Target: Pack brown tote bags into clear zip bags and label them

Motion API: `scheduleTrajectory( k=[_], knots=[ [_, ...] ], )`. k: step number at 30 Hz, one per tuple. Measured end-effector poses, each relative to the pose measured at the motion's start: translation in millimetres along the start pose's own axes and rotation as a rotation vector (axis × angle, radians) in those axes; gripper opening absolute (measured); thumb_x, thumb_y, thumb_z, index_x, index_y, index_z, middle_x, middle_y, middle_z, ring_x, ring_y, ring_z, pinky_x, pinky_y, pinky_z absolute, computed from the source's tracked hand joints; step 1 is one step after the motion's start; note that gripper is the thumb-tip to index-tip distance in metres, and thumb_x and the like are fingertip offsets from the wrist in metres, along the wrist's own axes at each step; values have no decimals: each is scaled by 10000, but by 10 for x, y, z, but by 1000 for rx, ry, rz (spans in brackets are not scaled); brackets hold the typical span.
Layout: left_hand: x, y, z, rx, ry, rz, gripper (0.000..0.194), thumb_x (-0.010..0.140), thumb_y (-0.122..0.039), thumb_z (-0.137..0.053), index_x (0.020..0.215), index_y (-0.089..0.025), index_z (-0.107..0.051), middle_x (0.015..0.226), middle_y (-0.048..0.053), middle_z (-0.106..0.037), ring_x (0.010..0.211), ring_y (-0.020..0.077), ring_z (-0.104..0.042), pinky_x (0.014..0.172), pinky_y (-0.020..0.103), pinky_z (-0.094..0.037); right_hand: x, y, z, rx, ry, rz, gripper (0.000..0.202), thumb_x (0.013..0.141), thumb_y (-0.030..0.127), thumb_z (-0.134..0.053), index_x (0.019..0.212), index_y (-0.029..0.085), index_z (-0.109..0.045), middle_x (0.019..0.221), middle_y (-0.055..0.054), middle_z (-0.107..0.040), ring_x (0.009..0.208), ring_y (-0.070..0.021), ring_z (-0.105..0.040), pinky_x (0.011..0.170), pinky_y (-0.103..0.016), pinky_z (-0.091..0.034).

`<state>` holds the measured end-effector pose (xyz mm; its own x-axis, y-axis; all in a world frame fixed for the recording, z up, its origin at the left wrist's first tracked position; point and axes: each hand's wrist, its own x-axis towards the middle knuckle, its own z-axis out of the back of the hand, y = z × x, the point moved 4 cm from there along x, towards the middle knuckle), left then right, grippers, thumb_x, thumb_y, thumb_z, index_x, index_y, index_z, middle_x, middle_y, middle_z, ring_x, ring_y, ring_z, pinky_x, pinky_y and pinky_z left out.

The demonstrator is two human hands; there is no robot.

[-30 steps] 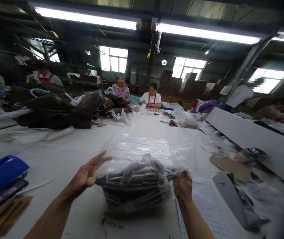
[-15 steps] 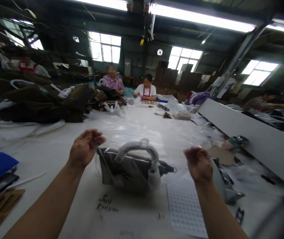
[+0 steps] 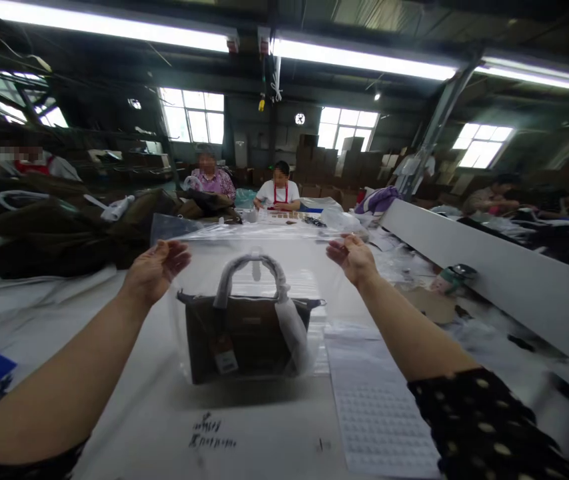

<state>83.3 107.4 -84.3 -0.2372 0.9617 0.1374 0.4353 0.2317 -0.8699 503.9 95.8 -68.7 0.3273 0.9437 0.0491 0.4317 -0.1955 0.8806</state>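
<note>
A dark olive handbag stands upright inside a clear plastic bag, in front of me on the white table. Its handles are wrapped in pale film, and a hang tag dangles on its front. My left hand pinches the upper left edge of the plastic bag. At the upper right edge, my right hand pinches the same plastic. Both hands are raised above the handbag, one to each side, and the plastic is stretched between them.
A sheet of labels lies to the right on the table. Dark bags are heaped at the left. A white partition runs along the right, near a green-and-pink object. A co-worker sits across the table.
Both hands have risen, drawing the plastic bag's top up and taut around the handbag. The handbag now stands straighter and faces me. The view has tilted up slightly.
</note>
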Motion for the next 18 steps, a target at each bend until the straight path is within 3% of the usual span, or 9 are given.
scheduleTrajectory(
  k=[2,5,7,10,13,15,18],
  knots=[
    [5,-181,42,8,49,-77,186,881,-307,-497,818,-169,-606,711,-30,-701,647,113,-657,662,276,-561,4,174,-21,39,105,85,102,874,293,-513,818,216,-477,657,20,-668,556,-140,-648,585,-296,-546],
    [-296,-177,345,81,130,-54,281,674,-432,-718,814,-199,-649,710,-25,-712,650,153,-662,662,298,-562,-244,151,299,56,283,151,149,805,332,-603,804,219,-506,690,30,-670,592,-147,-650,624,-306,-541],
    [-628,98,598,236,253,85,337,591,-458,-766,763,-180,-685,711,32,-720,663,206,-668,674,337,-557,-490,-173,662,-30,383,61,199,770,374,-640,779,209,-531,609,33,-641,550,-145,-624,614,-295,-525],
    [-1186,758,911,551,503,343,396,682,-548,-653,778,-170,-723,818,87,-724,813,256,-664,841,404,-503,-903,-973,1227,-286,458,-197,332,748,508,-622,724,188,-539,539,11,-615,522,-158,-602,596,-298,-496],
    [-1648,1344,1131,735,650,543,443,758,-578,-537,862,-191,-727,919,79,-715,914,269,-641,925,445,-443,-1303,-1672,1615,-543,547,-400,470,747,640,-521,740,172,-563,568,-12,-631,550,-174,-610,627,-324,-484],
    [-1864,1570,1242,790,735,612,414,775,-542,-530,936,-208,-713,1028,73,-690,995,278,-611,952,452,-416,-1495,-1883,1728,-631,641,-492,493,731,639,-533,740,151,-608,634,-38,-660,633,-195,-630,699,-347,-478],
    [-2068,1656,1386,876,925,549,320,761,-446,-592,980,-237,-697,1218,66,-595,1145,288,-516,1002,449,-356,-1678,-1830,1673,-827,881,-604,489,754,597,-526,674,136,-668,788,-82,-692,837,-242,-630,844,-366,-433]
  ],
)
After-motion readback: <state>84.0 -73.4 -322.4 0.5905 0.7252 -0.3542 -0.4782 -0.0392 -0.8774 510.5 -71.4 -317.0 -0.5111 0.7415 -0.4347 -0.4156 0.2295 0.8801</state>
